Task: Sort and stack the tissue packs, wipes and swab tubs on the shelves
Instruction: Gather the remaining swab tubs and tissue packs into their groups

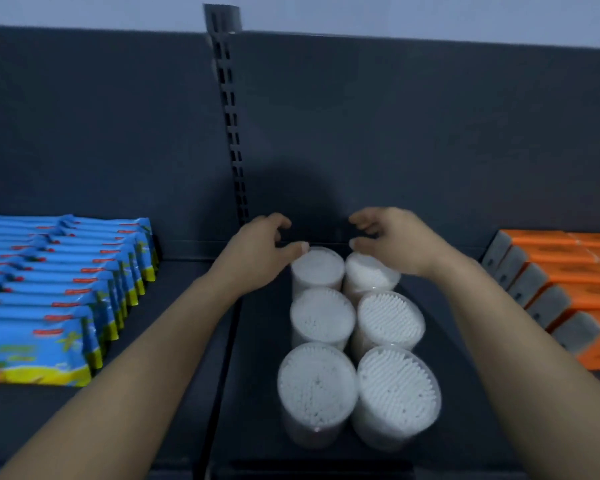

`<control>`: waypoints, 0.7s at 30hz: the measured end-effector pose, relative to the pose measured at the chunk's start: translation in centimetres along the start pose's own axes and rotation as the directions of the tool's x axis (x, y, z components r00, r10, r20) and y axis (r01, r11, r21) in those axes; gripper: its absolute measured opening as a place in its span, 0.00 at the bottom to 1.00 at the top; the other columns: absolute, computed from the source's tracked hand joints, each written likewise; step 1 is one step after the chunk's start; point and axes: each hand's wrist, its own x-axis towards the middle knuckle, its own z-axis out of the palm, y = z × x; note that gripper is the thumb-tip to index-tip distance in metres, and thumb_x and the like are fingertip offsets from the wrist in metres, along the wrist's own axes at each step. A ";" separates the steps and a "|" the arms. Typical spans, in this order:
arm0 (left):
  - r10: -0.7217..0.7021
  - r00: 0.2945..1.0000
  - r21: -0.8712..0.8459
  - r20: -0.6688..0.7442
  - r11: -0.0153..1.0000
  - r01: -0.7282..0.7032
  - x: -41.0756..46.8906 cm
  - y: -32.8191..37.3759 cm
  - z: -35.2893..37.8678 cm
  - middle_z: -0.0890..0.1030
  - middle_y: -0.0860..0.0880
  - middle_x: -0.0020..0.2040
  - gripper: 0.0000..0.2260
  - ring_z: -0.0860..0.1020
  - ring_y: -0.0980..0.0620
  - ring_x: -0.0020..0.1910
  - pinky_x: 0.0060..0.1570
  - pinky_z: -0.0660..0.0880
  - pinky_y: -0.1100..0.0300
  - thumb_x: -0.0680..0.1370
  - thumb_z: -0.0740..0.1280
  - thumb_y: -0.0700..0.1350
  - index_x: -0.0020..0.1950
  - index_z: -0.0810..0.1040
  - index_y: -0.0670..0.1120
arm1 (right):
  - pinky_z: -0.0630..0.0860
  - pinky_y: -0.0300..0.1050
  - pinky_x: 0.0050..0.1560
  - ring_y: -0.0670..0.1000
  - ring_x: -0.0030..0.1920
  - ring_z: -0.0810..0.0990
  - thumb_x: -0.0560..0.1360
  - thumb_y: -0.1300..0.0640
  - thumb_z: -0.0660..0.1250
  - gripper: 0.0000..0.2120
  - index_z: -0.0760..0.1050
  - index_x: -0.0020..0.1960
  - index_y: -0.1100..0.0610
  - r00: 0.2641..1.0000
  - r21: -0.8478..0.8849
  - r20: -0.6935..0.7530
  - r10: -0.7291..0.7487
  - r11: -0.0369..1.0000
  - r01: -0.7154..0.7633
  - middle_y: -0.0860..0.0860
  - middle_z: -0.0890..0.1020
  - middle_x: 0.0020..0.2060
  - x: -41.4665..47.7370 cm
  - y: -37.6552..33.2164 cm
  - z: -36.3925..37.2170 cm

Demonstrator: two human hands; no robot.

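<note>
Several clear swab tubs full of white cotton swabs stand in two columns on the dark shelf (174, 393). My left hand (257, 251) hovers just left of the back left tub (317, 268), fingers curled and apart, thumb tip touching its rim. Over the back right tub (371, 271) my right hand (392, 240) hangs with fingers spread, holding nothing. The front tubs (317, 389) stand nearest me. Blue wipes packs (59, 292) lie in an overlapping row at the left. Orange tissue packs (561, 289) are lined up at the right.
A slotted metal upright (231, 126) runs down the dark back panel behind the tubs. A seam between two shelf boards (227, 358) runs toward me just left of the tubs. Bare shelf lies between the wipes and the tubs.
</note>
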 end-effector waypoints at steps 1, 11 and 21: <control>0.018 0.998 -0.007 -0.060 1.000 -0.018 -0.8 -0.4 -1.2 0.74 0.50 0.56 0.22 0.73 0.54 0.51 0.49 0.69 0.63 0.75 0.66 0.55 0.66 0.71 0.48 | 0.69 0.36 0.57 0.49 0.58 0.77 0.74 0.54 0.68 0.20 0.74 0.66 0.55 0.999 0.006 -0.040 -0.013 1.000 0.013 0.51 0.80 0.59 -0.2 -1.5 -0.2; -0.026 0.903 0.051 -0.430 0.997 0.053 -15.3 -13.7 -18.0 0.77 0.50 0.48 0.12 0.76 0.51 0.44 0.49 0.73 0.56 0.74 0.69 0.48 0.56 0.77 0.46 | 0.68 0.41 0.63 0.50 0.64 0.74 0.74 0.47 0.67 0.24 0.71 0.67 0.54 0.951 -0.051 -0.052 -0.305 0.952 0.303 0.50 0.77 0.64 -1.2 -25.6 8.5; -0.278 0.729 0.058 -0.625 0.915 0.399 -30.8 -28.5 -32.0 0.78 0.51 0.48 0.12 0.76 0.52 0.45 0.49 0.72 0.60 0.74 0.69 0.48 0.57 0.77 0.46 | 0.69 0.48 0.65 0.52 0.64 0.74 0.74 0.48 0.68 0.24 0.71 0.67 0.55 0.804 0.060 0.093 -0.587 0.810 0.584 0.52 0.76 0.64 -0.3 -49.4 21.6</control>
